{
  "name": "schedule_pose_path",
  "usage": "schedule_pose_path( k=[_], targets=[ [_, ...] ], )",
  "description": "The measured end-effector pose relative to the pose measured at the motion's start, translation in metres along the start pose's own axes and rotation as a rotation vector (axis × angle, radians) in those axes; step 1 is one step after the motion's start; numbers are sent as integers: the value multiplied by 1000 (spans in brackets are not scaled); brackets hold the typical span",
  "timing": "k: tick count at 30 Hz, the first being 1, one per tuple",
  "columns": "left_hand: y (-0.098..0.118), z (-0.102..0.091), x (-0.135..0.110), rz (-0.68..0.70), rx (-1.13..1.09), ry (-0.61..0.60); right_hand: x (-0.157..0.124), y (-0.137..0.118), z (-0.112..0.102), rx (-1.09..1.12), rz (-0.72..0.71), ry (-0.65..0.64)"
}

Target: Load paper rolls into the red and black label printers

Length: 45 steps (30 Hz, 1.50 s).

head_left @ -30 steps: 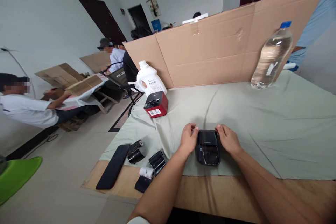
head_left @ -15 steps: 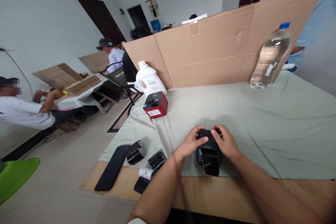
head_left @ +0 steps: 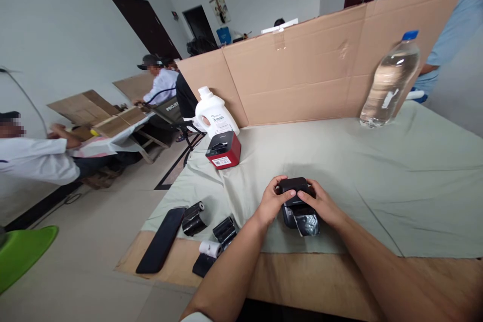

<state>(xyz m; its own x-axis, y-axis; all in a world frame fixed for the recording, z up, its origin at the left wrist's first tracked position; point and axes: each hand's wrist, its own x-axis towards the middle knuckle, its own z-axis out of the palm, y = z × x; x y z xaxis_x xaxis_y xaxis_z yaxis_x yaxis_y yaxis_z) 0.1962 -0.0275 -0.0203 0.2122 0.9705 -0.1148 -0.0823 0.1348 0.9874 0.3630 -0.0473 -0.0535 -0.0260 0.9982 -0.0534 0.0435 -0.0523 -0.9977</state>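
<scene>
My left hand point(head_left: 272, 200) grips the left side of a small black receipt printer point(head_left: 294, 184), its thumb on the top cover. Around the printer's right side my right hand point(head_left: 325, 205) is wrapped, with the two thumbs almost meeting on the cover. A shiny black paper strip point(head_left: 307, 224) hangs from the printer's front, crumpled and curling. The fingertips behind the printer are partly hidden. To the left of my forearm lie black paper rolls point(head_left: 194, 219), point(head_left: 224, 230) and a small white roll point(head_left: 210, 248) with a black tail.
A red and black printer point(head_left: 224, 150) stands before a white jug point(head_left: 215, 113). At the left edge lies a flat black case point(head_left: 161, 240). A water bottle point(head_left: 390, 83) leans by the cardboard partition point(head_left: 302, 80) at the back. Other people sit at a table on the left.
The printer has shifted slightly away from me and tilted. My right thumb has slid inward on the cover. The paper strip, earlier hanging straight, now curls and sits higher.
</scene>
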Motion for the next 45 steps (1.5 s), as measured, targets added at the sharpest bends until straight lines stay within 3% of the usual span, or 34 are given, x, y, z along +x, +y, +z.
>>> schedule_pose_path(
  k=[10, 17, 21, 25, 29, 34, 38, 42, 45],
  targets=[
    [5, 1, -1, 16, 14, -1, 0, -3, 1, -52, -49, 15],
    [-2, 1, 2, 5, -57, 27, 1, 2, 2, -23, 8, 31],
    [-5, 1, 7, -43, -239, 119, 0, -2, 0, 83, 19, 7],
    [-9, -3, 15, -70, -345, 267, -3, -6, 1, 214, 108, -101],
    [-14, -7, 20, 23, -271, 266, -7, -6, 5, 246, 151, -140],
    [-18, -7, 19, -38, -125, 233, -1, -8, 1, 350, 178, -6],
    [-23, -9, 24, -100, -6, 176, 31, -16, -37, 382, 161, 288],
    [-26, -10, 26, -98, 159, 157, 68, -27, -115, 256, 185, 563],
    [-24, -8, 24, -80, 232, 147, 81, -32, -179, 152, 220, 727]
  ],
)
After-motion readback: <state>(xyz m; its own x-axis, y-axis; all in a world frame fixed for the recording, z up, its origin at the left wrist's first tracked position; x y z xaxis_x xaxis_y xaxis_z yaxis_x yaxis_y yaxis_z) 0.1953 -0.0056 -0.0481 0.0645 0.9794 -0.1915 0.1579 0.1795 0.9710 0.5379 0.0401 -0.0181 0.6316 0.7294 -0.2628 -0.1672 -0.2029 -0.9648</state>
